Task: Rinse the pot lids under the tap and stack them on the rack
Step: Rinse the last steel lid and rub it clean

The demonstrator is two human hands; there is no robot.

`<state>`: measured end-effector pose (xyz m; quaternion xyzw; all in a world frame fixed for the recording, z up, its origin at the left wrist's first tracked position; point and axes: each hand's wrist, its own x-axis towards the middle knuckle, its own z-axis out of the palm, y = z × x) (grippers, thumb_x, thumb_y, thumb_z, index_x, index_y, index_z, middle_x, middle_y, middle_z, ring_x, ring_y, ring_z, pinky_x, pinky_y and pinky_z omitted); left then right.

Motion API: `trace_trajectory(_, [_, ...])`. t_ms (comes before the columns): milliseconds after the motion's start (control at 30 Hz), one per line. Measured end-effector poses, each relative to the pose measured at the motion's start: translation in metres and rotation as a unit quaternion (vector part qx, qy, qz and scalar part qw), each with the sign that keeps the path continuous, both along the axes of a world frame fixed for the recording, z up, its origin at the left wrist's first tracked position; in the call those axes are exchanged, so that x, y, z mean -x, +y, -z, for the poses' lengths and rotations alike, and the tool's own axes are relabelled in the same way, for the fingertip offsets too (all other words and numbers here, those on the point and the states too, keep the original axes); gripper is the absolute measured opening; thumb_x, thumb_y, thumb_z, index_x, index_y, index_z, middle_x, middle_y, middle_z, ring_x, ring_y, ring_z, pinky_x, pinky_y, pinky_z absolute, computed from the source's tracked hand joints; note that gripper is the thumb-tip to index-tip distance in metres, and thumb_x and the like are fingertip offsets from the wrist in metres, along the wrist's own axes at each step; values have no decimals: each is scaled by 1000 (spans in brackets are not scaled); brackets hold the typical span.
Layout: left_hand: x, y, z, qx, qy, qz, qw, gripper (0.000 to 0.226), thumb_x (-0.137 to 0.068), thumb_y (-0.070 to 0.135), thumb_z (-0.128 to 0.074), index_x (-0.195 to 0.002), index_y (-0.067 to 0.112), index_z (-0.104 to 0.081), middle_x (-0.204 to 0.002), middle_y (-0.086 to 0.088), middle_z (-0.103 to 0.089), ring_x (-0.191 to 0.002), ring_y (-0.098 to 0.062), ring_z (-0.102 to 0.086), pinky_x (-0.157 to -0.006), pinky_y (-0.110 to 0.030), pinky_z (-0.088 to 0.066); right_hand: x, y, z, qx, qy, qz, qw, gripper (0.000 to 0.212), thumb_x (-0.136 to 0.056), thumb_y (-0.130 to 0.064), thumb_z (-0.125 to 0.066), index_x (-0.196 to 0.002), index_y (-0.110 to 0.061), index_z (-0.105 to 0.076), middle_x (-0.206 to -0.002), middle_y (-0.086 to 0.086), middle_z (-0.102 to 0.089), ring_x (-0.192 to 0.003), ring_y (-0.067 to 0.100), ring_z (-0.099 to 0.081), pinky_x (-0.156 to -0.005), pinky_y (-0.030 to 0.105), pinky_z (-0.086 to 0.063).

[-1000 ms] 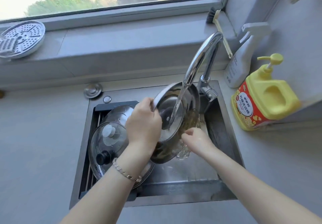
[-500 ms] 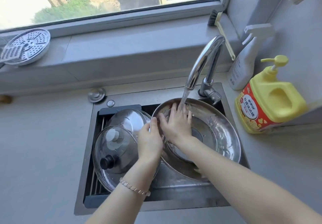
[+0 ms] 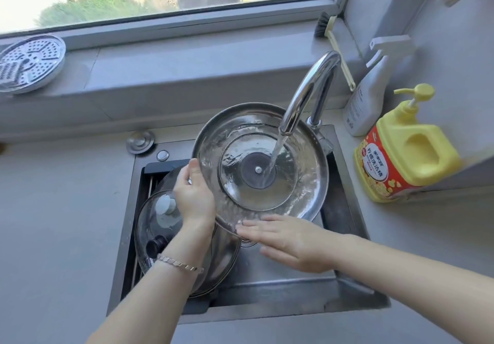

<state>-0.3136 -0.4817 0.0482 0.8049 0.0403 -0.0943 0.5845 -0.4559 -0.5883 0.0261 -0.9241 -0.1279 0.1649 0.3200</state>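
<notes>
Right hand [image 3: 288, 242] has come out of the big lid [image 3: 232, 140], where it was rubbing by the stream half a second ago. It now lies flat with fingers straight and holds nothing, fingertips at the lid's near rim. Big lid has also swung up and back, so its underside faces the camera more squarely than before.

Left hand [image 3: 193, 196] grips the lid's left rim, thumb on the inner side, fingers curled behind it. Bracelet [image 3: 179, 263] is on that wrist.

Big lid is glass with a steel rim, held tilted over the sink [image 3: 267, 287] directly under the tap [image 3: 307, 95]. Water [image 3: 272, 161] runs from the spout and lands just right of the dark centre disc. Inner face is wet.

Rack [image 3: 160, 165] sits in the left part of the sink. A smaller glass lid [image 3: 152, 226] with a black knob lies on it, knob up, partly under the left forearm. At least one more lid [image 3: 227, 252] lies beneath it, mostly hidden, so I cannot count them.

On the counter right of the sink stand a yellow soap bottle [image 3: 406, 156] with a pump and, behind it, a white spray bottle [image 3: 369, 97]. A brush [image 3: 334, 46] leans in the window corner. A perforated steamer plate [image 3: 29, 62] rests on the sill at far left. A round metal cap [image 3: 140, 141] sits on the counter by the sink's back left corner.
</notes>
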Motion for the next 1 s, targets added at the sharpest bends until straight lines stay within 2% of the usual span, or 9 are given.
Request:
trace_trajectory(100, [3, -2, -1, -9, -6, 1, 1000, 44, -97, 41, -38, -100, 3, -59, -84, -14, -59, -84, -35, -52, -84, -39, -44, 10, -11, 8, 72, -37, -11, 997, 53, -95, -36, -30, -144, -17, -31, -150, -3, -34, -139, 8, -28, -114, 25, -20])
trace_trajectory(233, [-1, 5, -4, -32, -30, 21, 999, 43, -97, 43, -38, -104, 8, -61, -88, -2, -58, -81, -17, -51, -75, -31, -42, 34, -41, 27, 195, -44, 56, 978, 62, -79, -30, -64, -136, -20, -43, -142, -3, -47, -127, 12, -48, -101, 34, -44])
trace_trajectory(367, [8, 5, -1, -93, 36, 53, 994, 37, -99, 39, -35, -104, 9, -55, -93, -3, -56, -88, -22, -50, -77, -31, -36, 35, -35, 17, 319, 70, 152, 933, 76, -83, -37, -61, -145, -7, -26, -151, 12, -30, -140, 22, -30, -114, 41, -22])
trace_trajectory(533, [30, -6, 9, -176, 178, 121, 961, 34, -100, 23, -34, -117, -1, -49, -93, -7, -51, -88, -26, -49, -73, -29, -39, 38, -17, -19, 319, 184, 81, 926, 86, -83, -2, -54, -149, -18, -2, -156, 16, 1, -143, 32, -8, -114, 53, -10])
trace_trajectory(633, [37, -13, 18, -106, 333, 144, 926, 20, -95, 10, -36, -110, 3, -47, -92, -18, -58, -58, -27, -56, -38, -30, -49, 51, -17, -35, 224, 216, 15, 950, 88, -78, 5, -54, -148, -27, -10, -153, 10, -20, -132, 34, -35, -106, 46, -34])
trace_trajectory(700, [40, -16, 25, -83, 396, 152, 902, 24, -92, 5, -36, -112, 3, -49, -94, -21, -61, -56, -27, -58, -34, -35, -50, 60, -19, -39, 190, 242, 20, 951, 82, -79, -1, -54, -146, -30, -17, -141, 4, -41, -120, 30, -47, -95, 42, -43])
trace_trajectory(833, [49, -15, 27, -113, 458, 216, 855, 19, -97, 11, -35, -93, 4, -51, -75, -12, -59, -56, -26, -61, -45, -35, -54, 59, -37, -54, 166, 220, 119, 954, 39, -74, 0, -46, -99, -27, -57, -95, 1, -62, -87, 21, -56, -63, 28, -44])
trace_trajectory(900, [54, -11, 31, -172, 443, 278, 835, 28, -98, 27, -35, -102, 3, -47, -84, -16, -58, -53, -29, -63, -50, -34, -56, 47, -49, -64, 187, 214, 125, 950, 21, -69, 2, -44, -65, -19, -44, -69, -3, -51, -62, 12, -44, -50, 24, -31])
trace_trajectory(1000, [61, -5, 36, -287, 249, 425, 822, 53, -94, 52, -31, -122, 12, -51, -114, -11, -60, -96, -28, -63, -88, -35, -50, 21, -64, -71, 221, 223, 115, 942, 22, -65, 1, -45, -55, -16, -37, -59, -3, -42, -53, 10, -37, -46, 27, -30])
